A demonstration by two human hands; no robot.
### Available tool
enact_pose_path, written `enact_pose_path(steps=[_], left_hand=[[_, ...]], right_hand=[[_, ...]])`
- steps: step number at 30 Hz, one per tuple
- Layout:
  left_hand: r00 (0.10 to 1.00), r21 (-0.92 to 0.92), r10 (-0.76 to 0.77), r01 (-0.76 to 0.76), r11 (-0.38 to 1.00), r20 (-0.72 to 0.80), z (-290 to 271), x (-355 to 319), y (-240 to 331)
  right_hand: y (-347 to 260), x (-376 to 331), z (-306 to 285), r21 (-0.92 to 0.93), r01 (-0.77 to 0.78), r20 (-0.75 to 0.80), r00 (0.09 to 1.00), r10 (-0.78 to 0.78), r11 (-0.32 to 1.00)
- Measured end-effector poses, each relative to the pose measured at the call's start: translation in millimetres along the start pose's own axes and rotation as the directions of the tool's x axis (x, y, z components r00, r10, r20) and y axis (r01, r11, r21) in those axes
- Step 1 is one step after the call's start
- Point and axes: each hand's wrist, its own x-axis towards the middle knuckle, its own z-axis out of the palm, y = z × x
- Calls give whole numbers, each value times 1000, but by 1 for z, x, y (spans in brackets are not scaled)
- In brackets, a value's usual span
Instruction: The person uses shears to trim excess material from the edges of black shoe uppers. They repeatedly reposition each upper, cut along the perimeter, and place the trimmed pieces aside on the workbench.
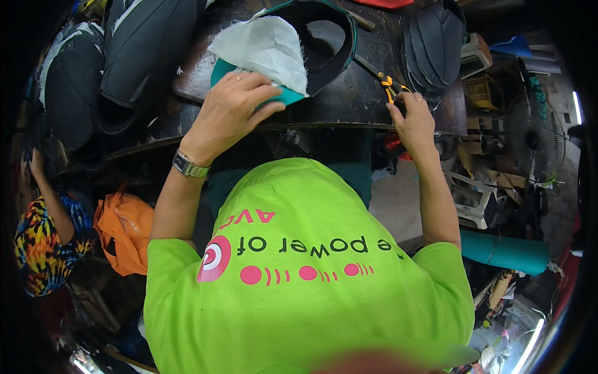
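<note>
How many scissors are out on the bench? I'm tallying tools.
1: the orange-handled scissors lie on the dark bench, touched by the right hand. Others may be hidden under the fabric pieces.

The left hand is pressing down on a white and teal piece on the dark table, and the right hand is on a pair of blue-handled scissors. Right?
Not quite. In the head view the scissors under the right hand have orange handles, not blue. The rest holds: the left hand presses on the white and teal piece on the dark table.

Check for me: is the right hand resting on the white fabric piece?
No. The right hand grips orange-handled scissors; the left hand presses the white fabric piece.
</note>
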Motion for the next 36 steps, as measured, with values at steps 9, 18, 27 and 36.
enact_pose_path(steps=[9,18,27,36], left_hand=[[972,-341,-86,6,940,-219,53,71,3],[983,-308,-110,60,949,-149,82,64,7],[976,-362,-71,-10,932,-208,89,66,15],[965,-485,-157,37,874,-209,87,67,13]], right_hand=[[18,-2,12,143,-96,-76,991,107,985],[46,15,5,161,-233,289,940,180,959],[5,-61,-40,721,-677,652,735,-188,-145],[-25,-88,-30,552,-808,745,589,-315,-204]])
